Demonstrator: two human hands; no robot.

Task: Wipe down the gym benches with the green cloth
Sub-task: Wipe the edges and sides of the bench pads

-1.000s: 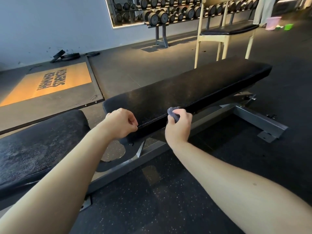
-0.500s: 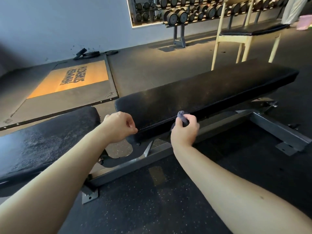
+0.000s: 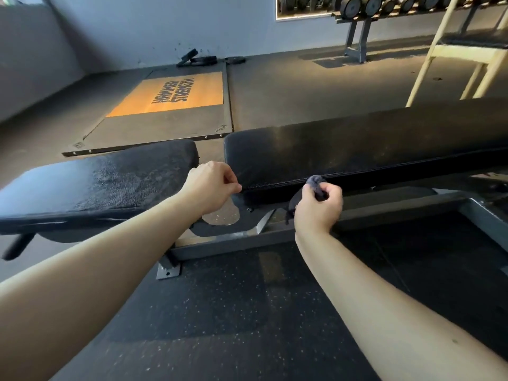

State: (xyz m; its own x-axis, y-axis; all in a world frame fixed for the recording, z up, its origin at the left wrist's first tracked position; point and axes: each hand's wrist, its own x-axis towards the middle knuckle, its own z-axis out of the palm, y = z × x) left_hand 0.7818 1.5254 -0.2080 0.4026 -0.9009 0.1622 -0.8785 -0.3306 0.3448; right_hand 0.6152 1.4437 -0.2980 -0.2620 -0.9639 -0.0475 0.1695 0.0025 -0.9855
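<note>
Your right hand (image 3: 319, 207) is closed in a fist round the cloth (image 3: 316, 184), which looks dark grey-blue in this light rather than green. The wad pokes up above your fingers and meets the near side edge of the long pad (image 3: 357, 149). A thin tail hangs down just left of your wrist. So the cloth's long axis runs roughly upright, wad on top, tail below.

Just left of that grip, your left hand (image 3: 211, 185) is curled, fingertips at the pad's near corner. It holds nothing that shows.

The long pad runs from that corner away to the right of your grip. It climbs slightly and leaves the picture, so its far end is hidden. Its long axis lies across your view, left to right. Further left, across a small gap, is the seat pad (image 3: 96, 182). Below your hands is the frame (image 3: 220, 243).

Both pad tops carry a mottled, streaky sheen, strongest on the seat pad. I'd judge that as damp from wiping, though worn vinyl could look the same. The step in hand seems to be the long pad's near side edge, close to its left end. What is left is probably the rest of that edge to the right, and any other benches, which can't be seen from here.
</note>
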